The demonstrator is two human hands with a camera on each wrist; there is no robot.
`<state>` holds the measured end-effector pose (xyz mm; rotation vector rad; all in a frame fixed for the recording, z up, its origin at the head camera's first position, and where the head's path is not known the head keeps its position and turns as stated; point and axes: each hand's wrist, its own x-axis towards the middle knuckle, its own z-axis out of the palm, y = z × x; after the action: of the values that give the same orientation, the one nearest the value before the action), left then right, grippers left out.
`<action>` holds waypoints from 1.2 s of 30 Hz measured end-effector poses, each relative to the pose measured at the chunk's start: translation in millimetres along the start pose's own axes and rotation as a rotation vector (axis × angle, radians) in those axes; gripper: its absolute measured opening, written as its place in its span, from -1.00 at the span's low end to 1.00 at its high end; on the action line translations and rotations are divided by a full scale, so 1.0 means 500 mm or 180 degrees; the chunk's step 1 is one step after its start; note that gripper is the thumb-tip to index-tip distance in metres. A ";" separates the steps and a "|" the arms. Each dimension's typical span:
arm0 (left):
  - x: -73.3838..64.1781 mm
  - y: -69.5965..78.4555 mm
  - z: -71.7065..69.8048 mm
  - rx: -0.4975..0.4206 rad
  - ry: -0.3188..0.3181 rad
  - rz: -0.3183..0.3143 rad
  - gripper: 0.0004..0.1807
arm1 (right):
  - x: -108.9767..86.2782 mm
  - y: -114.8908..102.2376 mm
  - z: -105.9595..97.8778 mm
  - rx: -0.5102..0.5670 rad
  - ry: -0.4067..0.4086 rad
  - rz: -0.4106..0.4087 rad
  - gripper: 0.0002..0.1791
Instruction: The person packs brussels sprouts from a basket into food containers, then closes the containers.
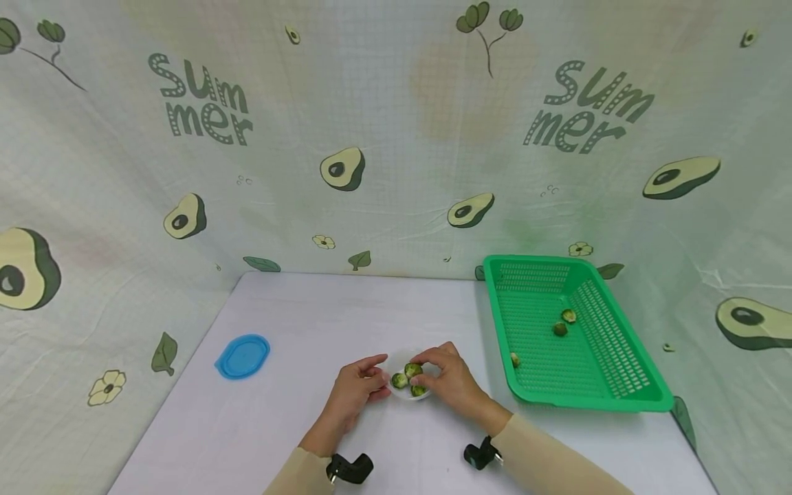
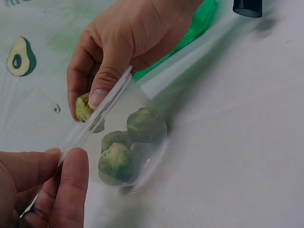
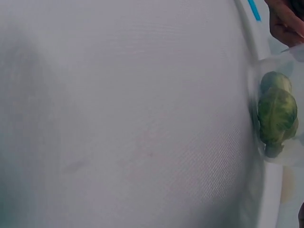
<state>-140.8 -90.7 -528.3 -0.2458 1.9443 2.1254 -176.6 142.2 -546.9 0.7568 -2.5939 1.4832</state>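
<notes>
A small clear plastic bowl point(image 1: 397, 359) stands on the white table between the hands. My left hand point(image 1: 357, 388) pinches its rim between thumb and fingers at the left side. From the right, my right hand point(image 1: 456, 383) reaches over the bowl. In the left wrist view its thumb and fingers hold a Brussels sprout point(image 2: 83, 108) at the rim. Several more Brussels sprouts point(image 2: 145, 124) show through the bowl's wall. The right wrist view catches sprouts point(image 3: 277, 111) in the bowl at its right edge; the right hand's fingertips are barely seen there.
A green plastic basket point(image 1: 594, 375) stands at the right, with a few Brussels sprouts point(image 1: 559, 329) inside. A round blue lid point(image 1: 244, 356) lies at the left of the table. Behind hangs a cloth point(image 1: 396, 103) printed with avocados. Each wrist carries a black device point(image 1: 350, 469).
</notes>
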 end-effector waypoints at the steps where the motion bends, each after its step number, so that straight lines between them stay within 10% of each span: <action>1: 0.000 0.000 0.000 -0.0001 0.0007 -0.0005 -0.45 | 0.001 0.000 0.000 -0.0039 0.0002 -0.0060 -0.66; 11: 0.002 -0.001 0.002 0.0007 0.0007 0.0012 -0.46 | 0.007 0.005 -0.001 -0.0328 -0.0020 -0.0248 -0.64; 36: 0.008 -0.008 -0.004 -0.0051 0.0036 -0.0029 -0.44 | 0.006 -0.029 -0.016 0.0369 0.0193 0.0532 -0.74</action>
<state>-143.8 -92.1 -533.4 -0.2695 1.9294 2.1392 -174.3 141.6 -530.3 0.5056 -2.6009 1.6857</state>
